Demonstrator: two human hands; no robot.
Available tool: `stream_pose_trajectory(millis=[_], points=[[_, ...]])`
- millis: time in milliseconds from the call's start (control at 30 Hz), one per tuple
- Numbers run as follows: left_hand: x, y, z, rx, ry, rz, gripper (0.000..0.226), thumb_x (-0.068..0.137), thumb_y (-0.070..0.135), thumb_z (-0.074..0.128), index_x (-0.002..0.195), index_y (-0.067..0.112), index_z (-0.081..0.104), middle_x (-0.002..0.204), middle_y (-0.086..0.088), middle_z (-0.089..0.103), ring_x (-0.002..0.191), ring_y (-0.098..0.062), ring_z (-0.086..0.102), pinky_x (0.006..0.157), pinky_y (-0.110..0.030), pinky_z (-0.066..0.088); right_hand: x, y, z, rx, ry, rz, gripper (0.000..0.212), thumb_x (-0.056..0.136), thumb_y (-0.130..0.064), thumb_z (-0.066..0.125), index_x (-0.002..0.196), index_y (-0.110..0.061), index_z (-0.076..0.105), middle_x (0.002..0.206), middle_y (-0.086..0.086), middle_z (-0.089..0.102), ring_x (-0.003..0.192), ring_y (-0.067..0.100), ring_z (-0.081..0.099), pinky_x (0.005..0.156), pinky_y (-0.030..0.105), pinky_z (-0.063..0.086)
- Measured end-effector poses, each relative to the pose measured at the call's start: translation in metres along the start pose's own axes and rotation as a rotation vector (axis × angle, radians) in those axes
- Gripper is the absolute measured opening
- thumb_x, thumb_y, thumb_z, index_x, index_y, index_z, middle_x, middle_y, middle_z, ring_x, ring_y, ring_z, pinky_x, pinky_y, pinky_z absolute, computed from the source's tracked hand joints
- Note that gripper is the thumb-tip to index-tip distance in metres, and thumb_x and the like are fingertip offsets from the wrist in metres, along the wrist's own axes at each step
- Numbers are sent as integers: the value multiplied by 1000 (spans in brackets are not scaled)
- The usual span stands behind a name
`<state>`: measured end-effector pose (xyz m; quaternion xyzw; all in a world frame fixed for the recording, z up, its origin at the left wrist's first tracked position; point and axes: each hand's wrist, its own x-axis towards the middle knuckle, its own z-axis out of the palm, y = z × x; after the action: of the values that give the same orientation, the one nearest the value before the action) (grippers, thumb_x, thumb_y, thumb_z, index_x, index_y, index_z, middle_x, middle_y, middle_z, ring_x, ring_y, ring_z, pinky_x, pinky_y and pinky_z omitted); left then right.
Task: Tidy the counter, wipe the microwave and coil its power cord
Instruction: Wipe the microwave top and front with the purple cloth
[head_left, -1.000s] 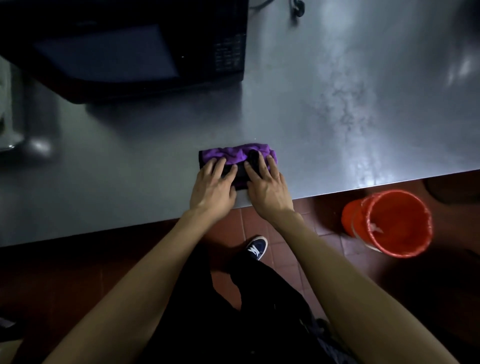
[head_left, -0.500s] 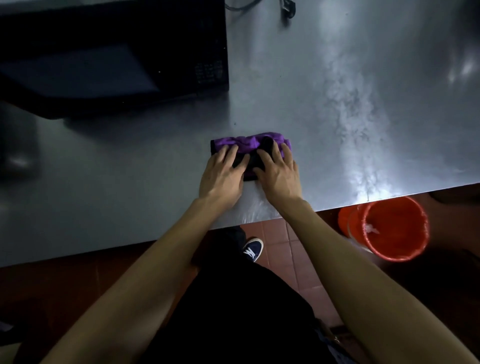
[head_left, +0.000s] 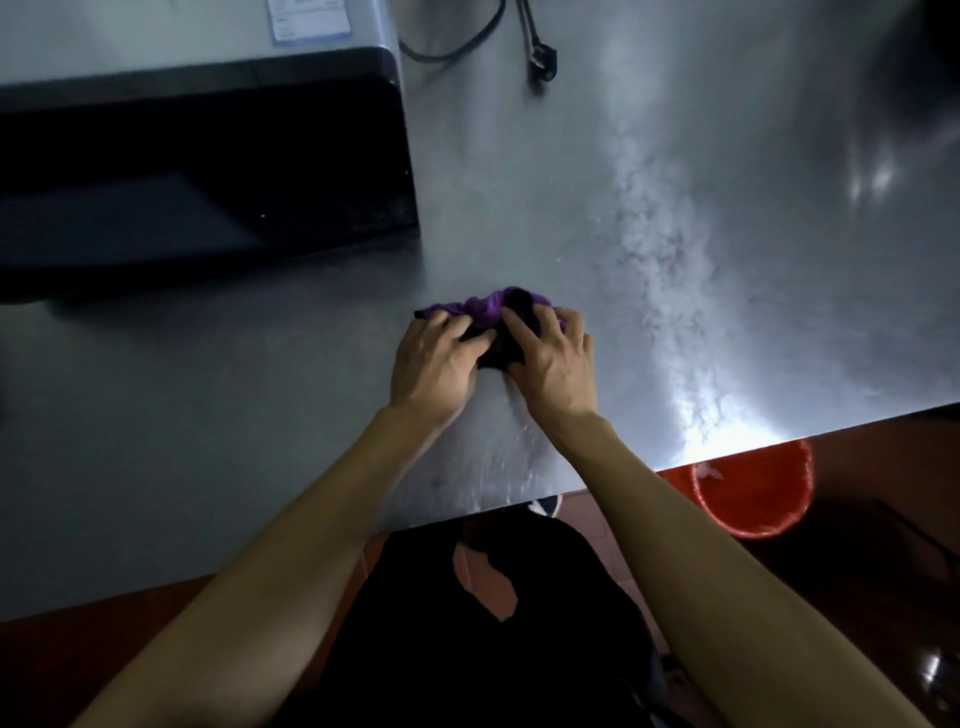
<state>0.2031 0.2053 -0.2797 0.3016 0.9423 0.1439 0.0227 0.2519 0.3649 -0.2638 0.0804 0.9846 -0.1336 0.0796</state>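
Purple cloth (head_left: 485, 306), one; two hands gripping

Purple cloth (head_left: 485, 306), orange bucket (head_left: 753, 493)

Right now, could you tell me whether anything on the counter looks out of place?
The microwave's power cord lies loose, uncoiled and unplugged, its plug on the counter. A whitish smear streaks the steel.

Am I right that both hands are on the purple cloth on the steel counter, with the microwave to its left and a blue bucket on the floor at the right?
Nearly: the bucket is orange-red, not blue, as the head view shows. The rest stands: left hand and right hand are on the purple cloth on the counter, microwave to its left.
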Motion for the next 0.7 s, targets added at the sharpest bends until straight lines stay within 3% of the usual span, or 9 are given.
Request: stream_pose_trajectory(millis=[133, 367, 533, 700], points=[[17, 24, 6, -44, 5, 31, 33, 80, 18, 68, 113, 21, 75, 99, -4, 70, 92, -31, 60, 78, -40, 49, 0, 34, -7, 56, 50, -16, 48, 82, -23, 70, 129, -21, 62, 121, 11, 59, 107, 42, 50, 76, 49, 48], [45, 122, 28, -87, -26, 9, 31, 80, 16, 71, 110, 22, 74, 100, -2, 71, 91, -30, 64, 76, -40, 54, -26, 134, -26, 134, 115, -55, 45, 80, -16, 72, 125, -16, 65, 114, 14, 60, 100, 42, 51, 76, 50, 51], [72, 204, 34, -68, 51, 56, 33, 79, 11, 74, 111, 20, 74, 99, -2, 70, 85, -30, 62, 70, -39, 51, -41, 212, -60, 195, 189, -70, 43, 80, -15, 67, 123, -13, 66, 114, 18, 59, 100, 44, 51, 78, 50, 52], [114, 278, 36, -51, 114, 125, 36, 77, 9, 77, 111, 20, 75, 104, -2, 70, 89, -30, 63, 73, -41, 53, -53, 288, -95, 186, 288, -34, 43, 83, -14, 70, 126, -16, 64, 119, 14, 58, 104, 41, 50, 81, 48, 51]])
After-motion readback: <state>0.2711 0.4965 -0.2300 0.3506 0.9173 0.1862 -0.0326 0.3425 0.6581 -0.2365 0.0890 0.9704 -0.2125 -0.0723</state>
